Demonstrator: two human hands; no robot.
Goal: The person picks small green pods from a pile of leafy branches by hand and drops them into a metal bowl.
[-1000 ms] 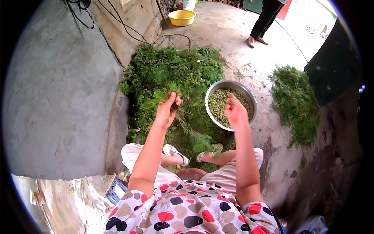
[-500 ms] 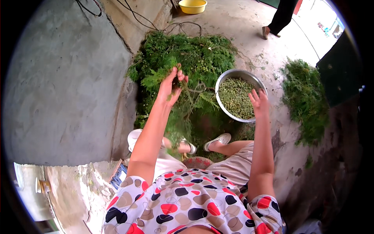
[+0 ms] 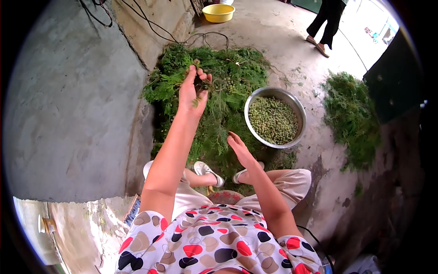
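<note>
Left of a steel basin (image 3: 289,95) of small green cones (image 3: 273,121), the left hand (image 3: 188,95) grips a leafy sprig (image 3: 196,62); the right hand (image 3: 239,147), fingers loosely extended, appears empty. The step looks like picking over the sprig; the next move calls for bringing the right hand to it. Counted: one steel basin, one yellow basin (image 3: 218,14) beyond it, one large heap (image 3: 244,73) left, one smaller heap (image 3: 350,107) right.

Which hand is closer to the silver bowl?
Right. The right hand is just off the bowl's near left side; the left hand is farther left, holding sprigs over the green pile.
</note>
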